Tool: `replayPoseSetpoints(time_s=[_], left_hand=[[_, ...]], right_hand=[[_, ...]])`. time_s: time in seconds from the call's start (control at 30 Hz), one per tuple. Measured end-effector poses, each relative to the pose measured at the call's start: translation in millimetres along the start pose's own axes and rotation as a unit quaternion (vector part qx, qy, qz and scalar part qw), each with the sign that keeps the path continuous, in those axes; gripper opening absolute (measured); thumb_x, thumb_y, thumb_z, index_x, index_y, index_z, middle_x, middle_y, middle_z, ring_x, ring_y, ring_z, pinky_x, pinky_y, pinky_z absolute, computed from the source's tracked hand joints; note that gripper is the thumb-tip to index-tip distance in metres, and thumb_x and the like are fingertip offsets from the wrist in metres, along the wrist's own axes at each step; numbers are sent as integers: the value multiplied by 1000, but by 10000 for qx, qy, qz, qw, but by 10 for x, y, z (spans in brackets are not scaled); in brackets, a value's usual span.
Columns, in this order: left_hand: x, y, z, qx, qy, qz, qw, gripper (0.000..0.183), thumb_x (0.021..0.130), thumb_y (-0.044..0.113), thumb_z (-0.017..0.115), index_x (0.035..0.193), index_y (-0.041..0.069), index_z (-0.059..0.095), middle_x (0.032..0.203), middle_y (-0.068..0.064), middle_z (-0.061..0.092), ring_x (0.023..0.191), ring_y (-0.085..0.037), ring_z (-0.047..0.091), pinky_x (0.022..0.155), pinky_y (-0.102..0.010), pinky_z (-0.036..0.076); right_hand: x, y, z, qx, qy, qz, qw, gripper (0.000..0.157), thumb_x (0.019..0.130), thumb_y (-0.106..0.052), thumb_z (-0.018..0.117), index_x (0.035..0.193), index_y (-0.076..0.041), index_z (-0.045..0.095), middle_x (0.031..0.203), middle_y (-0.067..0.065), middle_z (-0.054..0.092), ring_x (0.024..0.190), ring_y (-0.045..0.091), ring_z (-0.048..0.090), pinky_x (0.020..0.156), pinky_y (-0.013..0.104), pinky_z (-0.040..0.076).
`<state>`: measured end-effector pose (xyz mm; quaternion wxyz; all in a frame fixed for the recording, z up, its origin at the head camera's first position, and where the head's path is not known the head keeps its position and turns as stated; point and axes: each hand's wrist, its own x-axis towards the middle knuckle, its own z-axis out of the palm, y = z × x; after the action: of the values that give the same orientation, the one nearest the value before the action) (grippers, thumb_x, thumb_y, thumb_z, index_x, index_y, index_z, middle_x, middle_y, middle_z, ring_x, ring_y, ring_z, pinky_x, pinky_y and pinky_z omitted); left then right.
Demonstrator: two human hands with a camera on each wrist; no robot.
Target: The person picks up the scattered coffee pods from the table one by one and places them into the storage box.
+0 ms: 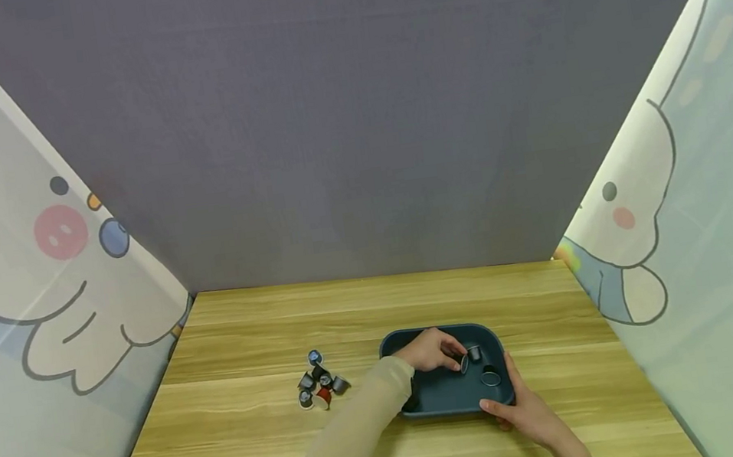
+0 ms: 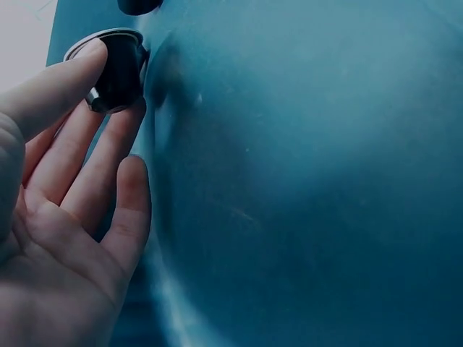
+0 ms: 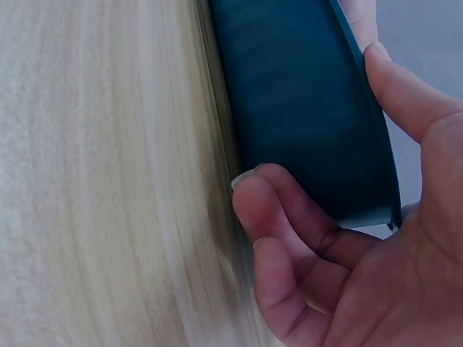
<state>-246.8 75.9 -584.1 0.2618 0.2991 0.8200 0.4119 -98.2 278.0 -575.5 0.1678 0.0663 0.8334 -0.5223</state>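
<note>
Inside the dark blue tray [image 1: 440, 396], my left hand [image 1: 430, 350] pinches a black coffee capsule [image 2: 121, 76] between thumb and fingers, its silver-edged rim against the thumb in the left wrist view. Two more dark capsules lie in the tray's right part: one capsule [image 1: 474, 354] just beyond the fingers, another capsule [image 1: 490, 376] nearer me. My right hand [image 1: 530, 411] grips the tray's near right corner. In the right wrist view its thumb lies at the rim while curled fingers sit against the outer wall [image 3: 296, 94].
Left of the tray, several coffee capsules [image 1: 325, 380] lie in a loose cluster on the wooden table [image 1: 242, 445]; one is red, one has a blue top. A grey panel [image 1: 355, 145] stands behind the table, and cartoon-printed sheets [image 1: 26, 227] flank it.
</note>
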Motion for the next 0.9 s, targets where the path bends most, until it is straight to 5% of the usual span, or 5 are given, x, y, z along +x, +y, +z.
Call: replayPoseSetpoints(time_s=[0.43, 0.9], left_hand=[[22, 2, 14, -461, 161, 30, 9988, 25, 87, 11, 78, 112, 12, 75, 101, 10, 71, 91, -3, 65, 77, -22, 54], [-50, 173, -112, -568, 312, 27, 9979, 25, 94, 20, 72, 117, 11, 73, 103, 12, 69, 92, -3, 64, 81, -24, 53]], right_hand=[[2, 15, 0, -87, 5, 6, 10000, 112, 93, -33, 73, 159, -20, -16, 80, 11, 62, 67, 23, 61, 62, 33, 49], [-24, -24, -5, 13, -46, -49, 10000, 112, 93, -31, 72, 158, -19, -18, 76, 11, 62, 67, 23, 60, 61, 33, 52]])
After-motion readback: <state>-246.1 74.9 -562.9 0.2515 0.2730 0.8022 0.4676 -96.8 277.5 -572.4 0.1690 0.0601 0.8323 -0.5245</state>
